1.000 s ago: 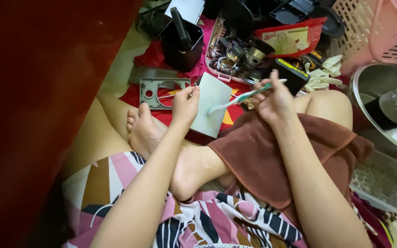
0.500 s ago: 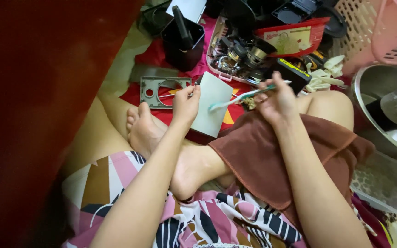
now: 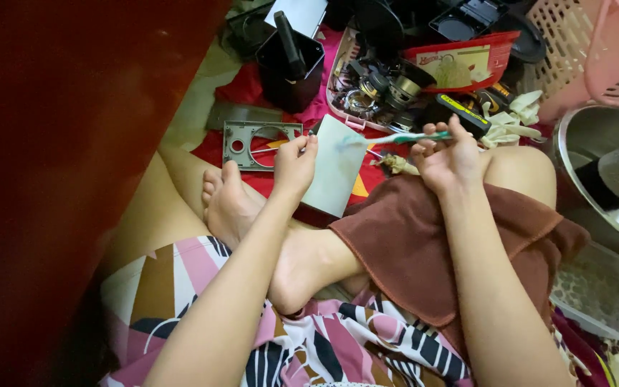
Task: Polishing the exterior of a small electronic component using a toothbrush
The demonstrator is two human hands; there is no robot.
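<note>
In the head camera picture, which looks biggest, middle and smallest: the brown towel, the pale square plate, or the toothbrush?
1. Brown towel, by far the largest.
2. Pale square plate, held by the left hand.
3. Toothbrush, thin, in the right hand.

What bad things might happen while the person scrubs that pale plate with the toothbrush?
The left hand pinches the pale plate only by one edge, so a hard push from the toothbrush in the right hand might twist it loose onto the bare foot. Bristles may also flick grime onto the brown towel or the legs. The crowded tray of metal parts sits close, so a slipping elbow or brush might knock pieces out.
</note>
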